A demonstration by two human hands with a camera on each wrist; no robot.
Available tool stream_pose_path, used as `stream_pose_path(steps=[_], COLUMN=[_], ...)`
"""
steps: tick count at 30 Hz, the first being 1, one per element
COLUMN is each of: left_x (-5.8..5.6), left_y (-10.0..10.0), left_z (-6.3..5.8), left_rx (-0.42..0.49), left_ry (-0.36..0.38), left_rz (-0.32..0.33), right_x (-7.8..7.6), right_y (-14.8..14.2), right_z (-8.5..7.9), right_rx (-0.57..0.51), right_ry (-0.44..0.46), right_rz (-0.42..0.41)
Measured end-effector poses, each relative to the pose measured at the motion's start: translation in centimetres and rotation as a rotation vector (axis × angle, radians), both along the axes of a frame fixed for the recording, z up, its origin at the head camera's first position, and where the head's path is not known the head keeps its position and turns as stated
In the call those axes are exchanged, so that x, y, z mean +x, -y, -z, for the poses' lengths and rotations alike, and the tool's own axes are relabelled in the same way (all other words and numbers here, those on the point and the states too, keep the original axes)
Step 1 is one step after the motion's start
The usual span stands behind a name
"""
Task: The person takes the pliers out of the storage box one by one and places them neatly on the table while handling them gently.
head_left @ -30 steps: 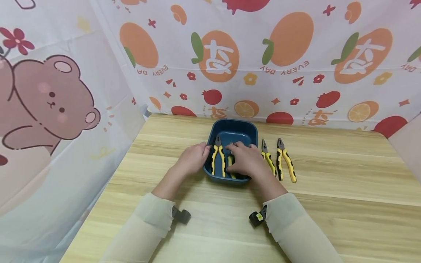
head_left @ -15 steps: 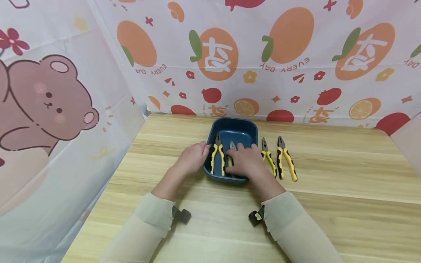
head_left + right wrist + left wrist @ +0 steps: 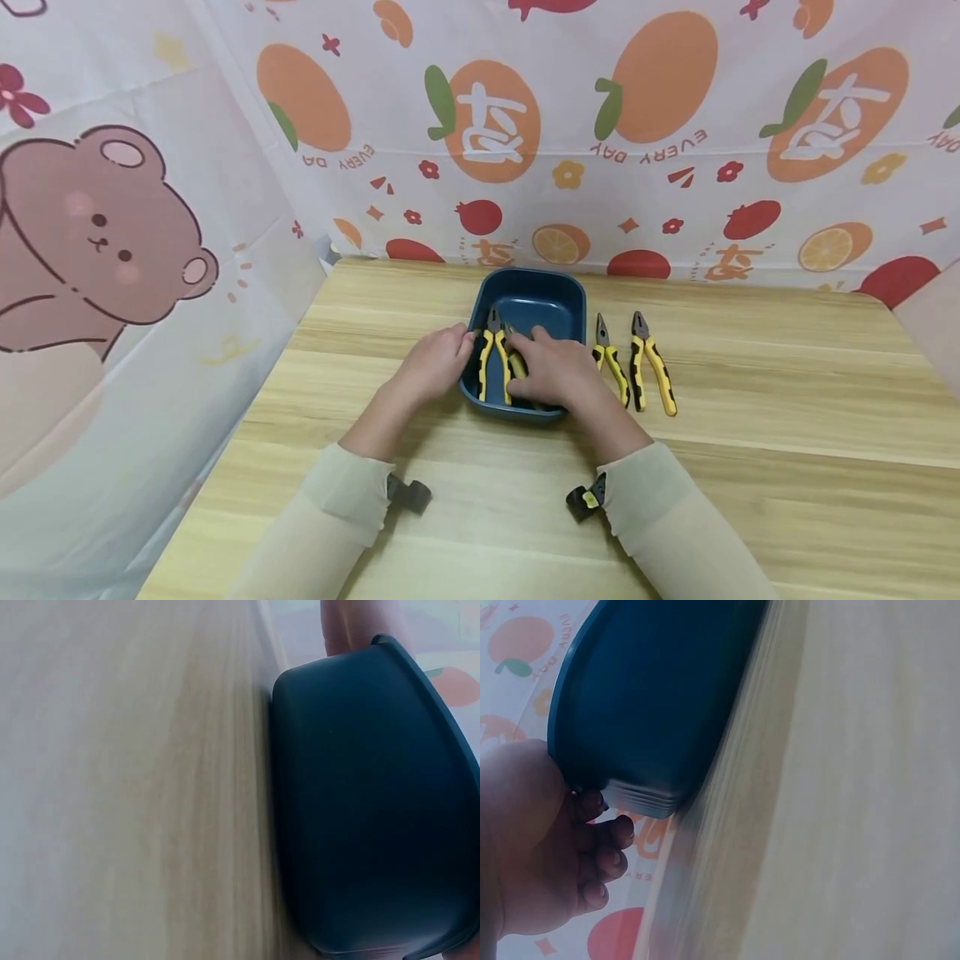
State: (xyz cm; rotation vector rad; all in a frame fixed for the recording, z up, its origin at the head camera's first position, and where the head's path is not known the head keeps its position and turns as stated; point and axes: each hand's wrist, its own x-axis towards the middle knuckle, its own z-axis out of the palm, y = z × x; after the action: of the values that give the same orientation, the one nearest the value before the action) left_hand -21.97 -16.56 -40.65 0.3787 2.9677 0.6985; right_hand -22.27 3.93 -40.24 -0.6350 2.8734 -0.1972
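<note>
My left hand (image 3: 435, 362) grips the left rim of a dark blue plastic bin (image 3: 536, 283). In the left wrist view, that hand's (image 3: 536, 855) fingers curl beside the bin's (image 3: 652, 690) ridged end. Inside the bin, at its left, lie yellow-and-black pliers (image 3: 494, 332), jaws pointing away. My right hand (image 3: 555, 371) reaches over the right rim and holds a second pair of pliers (image 3: 517, 364) with yellow handles, close beside the first. The palm hides most of that pair. The right wrist view shows mainly the outer wall of the bin (image 3: 367, 802).
Right of the bin, long-nose pliers (image 3: 617, 371) and another yellow-and-black pair of pliers (image 3: 640, 329) lie side by side on the wooden table (image 3: 787, 400). A fruit-print cloth (image 3: 570, 100) hangs behind the table's far edge.
My right hand has shifted left inside the bin, bringing the second pliers closer to the first and tilting them. My left hand has stayed on the rim. The head view has shifted slightly.
</note>
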Motion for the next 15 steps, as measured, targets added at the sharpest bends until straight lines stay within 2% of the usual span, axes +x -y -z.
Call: stream_pose_path(steps=[5, 10, 15], left_x=[0.03, 0.16, 0.22], left_y=[0.0, 0.05, 0.02], left_z=[0.01, 0.08, 0.15], left_rx=[0.008, 0.004, -0.006], left_ry=[0.009, -0.001, -0.003], left_rz=[-0.003, 0.001, 0.006], right_x=[0.1, 0.06, 0.21], right_y=[-0.07, -0.06, -0.22], right_z=[-0.12, -0.17, 0.14], right_rx=[-0.086, -0.153, -0.152], right_ry=[-0.003, 0.044, 0.064], right_rz=[0.003, -0.003, -0.049])
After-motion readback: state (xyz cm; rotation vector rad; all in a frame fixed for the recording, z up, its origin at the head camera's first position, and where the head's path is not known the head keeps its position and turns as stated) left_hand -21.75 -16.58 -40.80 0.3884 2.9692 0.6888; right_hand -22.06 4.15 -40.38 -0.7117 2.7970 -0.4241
